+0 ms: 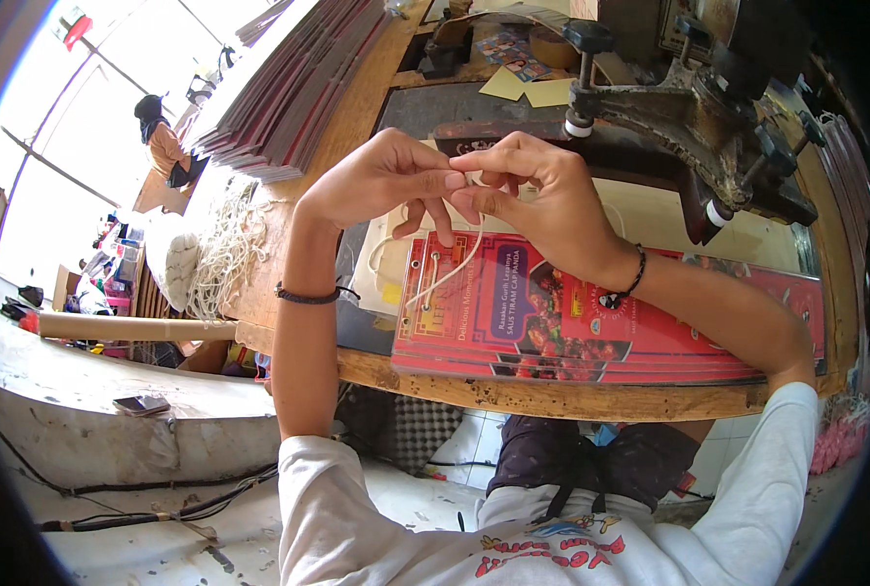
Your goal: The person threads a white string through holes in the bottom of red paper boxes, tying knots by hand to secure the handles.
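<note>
My left hand and my right hand meet above the table. Thumbs and fingers of both are pinched together on a thin white cord. The cord hangs in a loop down to metal eyelets at the left end of a stack of red printed boards, which show pictures of food. Exactly how the cord runs between the fingertips is hidden. The stack lies flat along the near table edge, below my hands and partly under my right forearm.
A heavy dark metal press stands at the far right. Many thin boards are piled at the far left, beside a bundle of loose white cords. Yellow paper pieces lie at the back. Another person sits far left.
</note>
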{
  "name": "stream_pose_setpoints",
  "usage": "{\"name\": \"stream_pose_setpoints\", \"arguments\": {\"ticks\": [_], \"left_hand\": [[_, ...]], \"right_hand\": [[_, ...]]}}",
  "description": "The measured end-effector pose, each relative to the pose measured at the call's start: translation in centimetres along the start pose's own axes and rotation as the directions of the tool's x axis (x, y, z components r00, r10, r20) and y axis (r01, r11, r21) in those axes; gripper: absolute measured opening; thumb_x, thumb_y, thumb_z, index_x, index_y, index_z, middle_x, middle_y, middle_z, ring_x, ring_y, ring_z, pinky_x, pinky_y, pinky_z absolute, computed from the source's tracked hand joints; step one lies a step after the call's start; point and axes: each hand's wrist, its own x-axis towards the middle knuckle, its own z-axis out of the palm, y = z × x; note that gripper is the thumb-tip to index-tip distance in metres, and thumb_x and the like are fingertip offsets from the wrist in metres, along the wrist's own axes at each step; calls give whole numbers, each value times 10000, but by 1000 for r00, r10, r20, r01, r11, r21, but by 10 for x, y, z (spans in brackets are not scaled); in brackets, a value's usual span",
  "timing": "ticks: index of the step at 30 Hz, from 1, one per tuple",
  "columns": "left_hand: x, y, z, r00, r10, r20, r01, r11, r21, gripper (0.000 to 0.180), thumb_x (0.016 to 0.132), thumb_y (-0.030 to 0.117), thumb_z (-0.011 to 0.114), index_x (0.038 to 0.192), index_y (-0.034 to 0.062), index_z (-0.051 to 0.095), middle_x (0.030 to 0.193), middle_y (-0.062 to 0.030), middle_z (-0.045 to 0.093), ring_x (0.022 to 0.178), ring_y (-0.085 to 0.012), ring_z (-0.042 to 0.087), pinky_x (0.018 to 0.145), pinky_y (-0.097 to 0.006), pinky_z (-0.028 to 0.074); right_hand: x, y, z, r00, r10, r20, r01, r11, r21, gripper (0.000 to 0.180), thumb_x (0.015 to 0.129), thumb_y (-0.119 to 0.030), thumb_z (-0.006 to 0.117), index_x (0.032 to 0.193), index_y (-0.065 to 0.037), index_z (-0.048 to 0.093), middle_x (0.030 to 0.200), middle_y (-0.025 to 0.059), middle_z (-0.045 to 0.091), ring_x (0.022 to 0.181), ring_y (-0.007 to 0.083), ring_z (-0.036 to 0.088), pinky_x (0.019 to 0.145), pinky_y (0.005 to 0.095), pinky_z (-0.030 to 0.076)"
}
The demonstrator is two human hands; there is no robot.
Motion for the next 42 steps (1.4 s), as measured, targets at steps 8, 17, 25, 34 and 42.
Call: {"name": "stream_pose_setpoints", "arguments": {"ticks": [8,17,25,34,42], "left_hand": [[1,1,1,999,23,-26,-21,997,69,252,1011,192,595,941,-21,710,789,-64,716,593,-86,665,414,-185,376],[4,-9,0,995,27,-96,-32,998,-52,315,988,267,640,879,-28,656,661,-54,651,521,-80,595,417,-202,387],[7,-13,-2,992,92,-86,-96,995,-41,295,986,244,639,897,-36,669,710,-93,679,495,-114,602,414,-221,424],[5,-12,-3,991,120,-56,-124,989,-76,194,965,159,656,984,-35,655,802,-121,718,639,-127,677,541,-230,508],[5,-14,-3,991,133,-28,-134,989,-56,208,993,194,609,990,-13,634,804,-104,711,690,-138,685,612,-263,532]], "right_hand": [[-1,-5,3,1000,-2,7,2,996,87,255,827,-177,802,1055,-91,728,826,11,660,653,69,535,582,232,448],[2,0,3,995,-96,-37,99,991,94,200,878,-142,748,1054,-48,734,966,60,740,756,70,637,631,234,494],[1,-2,4,998,-62,-6,62,987,151,167,942,-166,688,1030,-25,696,907,53,728,766,101,657,647,265,506],[-3,-1,7,998,-45,-31,51,970,237,132,943,-119,642,1003,-9,602,906,81,674,833,141,659,668,303,536],[-4,2,6,999,-45,-1,44,981,189,126,948,-109,622,1014,-4,599,917,91,675,846,153,669,665,300,545]]}}
